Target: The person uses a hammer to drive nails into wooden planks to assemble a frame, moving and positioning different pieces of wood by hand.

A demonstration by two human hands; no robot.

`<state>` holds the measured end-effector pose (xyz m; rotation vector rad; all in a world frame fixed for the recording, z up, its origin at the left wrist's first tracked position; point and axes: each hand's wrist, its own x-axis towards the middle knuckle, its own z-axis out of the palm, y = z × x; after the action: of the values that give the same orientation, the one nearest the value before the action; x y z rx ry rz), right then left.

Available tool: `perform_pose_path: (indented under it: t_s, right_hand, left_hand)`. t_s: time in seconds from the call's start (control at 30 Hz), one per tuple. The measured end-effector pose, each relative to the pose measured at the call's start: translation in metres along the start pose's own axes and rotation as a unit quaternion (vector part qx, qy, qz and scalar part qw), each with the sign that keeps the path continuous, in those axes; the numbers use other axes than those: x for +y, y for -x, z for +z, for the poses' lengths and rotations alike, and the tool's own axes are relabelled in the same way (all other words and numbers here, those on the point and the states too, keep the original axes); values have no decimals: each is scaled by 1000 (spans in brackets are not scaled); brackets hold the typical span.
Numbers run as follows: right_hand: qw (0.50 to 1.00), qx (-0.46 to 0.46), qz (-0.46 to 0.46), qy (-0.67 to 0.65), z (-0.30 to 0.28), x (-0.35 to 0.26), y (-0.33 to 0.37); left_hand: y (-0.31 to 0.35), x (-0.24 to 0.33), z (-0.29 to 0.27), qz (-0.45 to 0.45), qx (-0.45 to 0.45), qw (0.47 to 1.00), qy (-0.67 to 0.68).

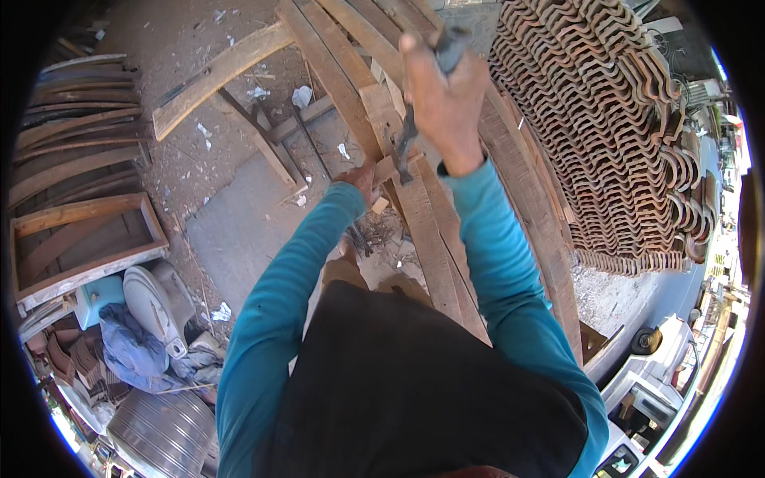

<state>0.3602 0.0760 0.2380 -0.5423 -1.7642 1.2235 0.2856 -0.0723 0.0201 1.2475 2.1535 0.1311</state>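
My right hand [446, 103] is raised over the timber, closed round the dark handle of what looks like a hammer [406, 147]. Its metal head points down, close above the end of a wooden beam [430, 231]. Lower and to the left, my left hand [360, 180] is closed on a short piece of wood [386, 169] that lies against the beam's end. An upright-looking block of pale wood [379, 111] sits just beyond, on the neighbouring planks. My left fingers are partly hidden by the wrist and sleeve.
Long planks [526, 183] run along the right, beside a tall stack of curved clay tiles [590, 119]. A curved board [223, 76] rests at the upper left. Wooden frames [88, 209], a toilet seat [155, 307] and a metal drum [163, 434] stand left. A white vehicle [657, 366] is lower right.
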Motion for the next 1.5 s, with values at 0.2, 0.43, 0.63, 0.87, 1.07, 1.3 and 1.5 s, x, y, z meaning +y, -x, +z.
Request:
perform_pose_path:
  t_s: [0.2, 0.43, 0.63, 0.87, 1.07, 1.3, 1.5]
  right_hand:
    - [996, 1, -82, 26, 20, -17, 10]
    - [905, 41, -301, 299, -8, 11, 6]
    - [998, 33, -26, -51, -69, 26, 177]
    - [981, 51, -122, -143, -94, -13, 179]
    - [948, 97, -106, -286, -133, -57, 226]
    - [964, 93, -20, -248, -149, -97, 280]
    - [978, 65, 80, -182, -144, -108, 296]
  left_hand:
    - [5, -12, -19, 12, -4, 999, 31]
    - [-12, -17, 9, -22, -13, 997, 71]
    - [1, 5, -14, -40, -41, 998, -37]
    - [-14, -15, 0, 39, 65, 997, 10]
    - [47, 6, 27, -67, 40, 912, 402]
    - [98, 36, 74, -55, -19, 702, 710]
    - [121, 12, 84, -34, -74, 703, 706]
